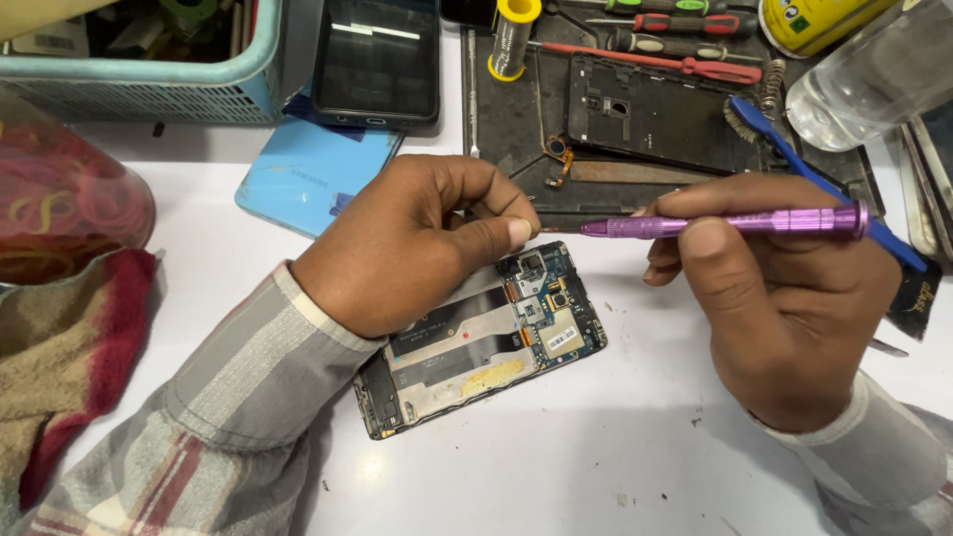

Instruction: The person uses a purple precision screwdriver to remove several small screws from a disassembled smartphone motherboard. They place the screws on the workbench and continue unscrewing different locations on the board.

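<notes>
An opened phone (486,342) with its back removed lies on the white table, circuit board and metal shields exposed. My left hand (407,243) rests over its upper left part, thumb and forefinger pinched together near the tip of a purple screwdriver (735,222); whether a tiny part is between them I cannot tell. My right hand (784,298) holds that screwdriver level, tip pointing left toward my left thumb, just above the phone's top edge.
A dark work mat (516,129) at the back carries a phone back frame (650,114), red-handled screwdrivers (685,65), a solder spool (511,38) and a blue brush (794,159). A black phone (377,60), light blue cover (308,174), teal basket (149,84), clear bottle (874,74) and cloth (69,367) surround.
</notes>
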